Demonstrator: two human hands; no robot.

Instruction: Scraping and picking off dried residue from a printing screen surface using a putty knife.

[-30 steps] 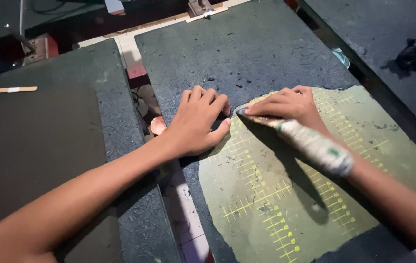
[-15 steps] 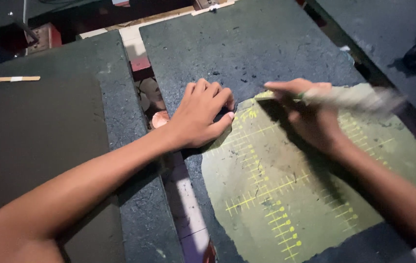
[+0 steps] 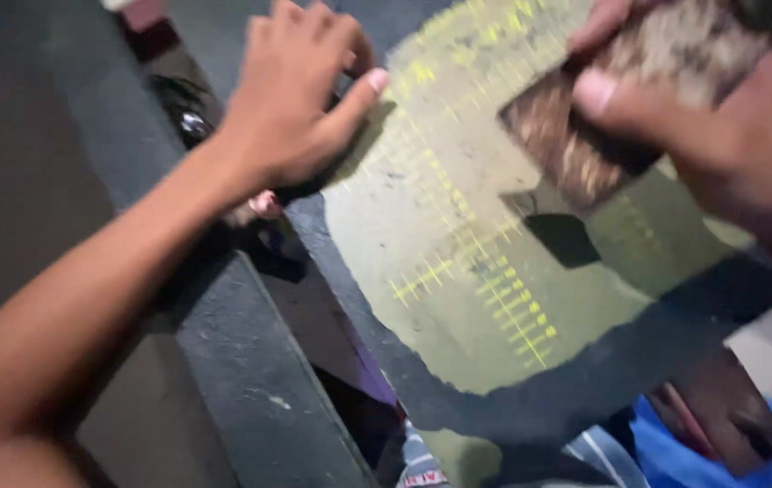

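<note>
My left hand (image 3: 300, 95) rests with fingers curled on the top left edge of a worn green cutting mat (image 3: 458, 298) marked with yellow ruler lines. At the upper right, my right hand (image 3: 720, 145) is raised above the mat, close to the camera. It grips a mottled brownish, tape-wrapped tool (image 3: 585, 136), which casts a dark shadow on the mat. The view is blurred, so the tool's tip cannot be made out.
The mat lies on a dark grey sheet (image 3: 540, 407) with a ragged lower edge. A dark slab (image 3: 232, 361) runs down the left, with a gap beside it holding small round items (image 3: 192, 122). Blue and striped cloth (image 3: 675, 447) shows at the bottom right.
My right hand has lifted the tool off the mat's top edge and brought it up toward the camera. My left hand has stayed at the mat's edge. The view has dropped closer.
</note>
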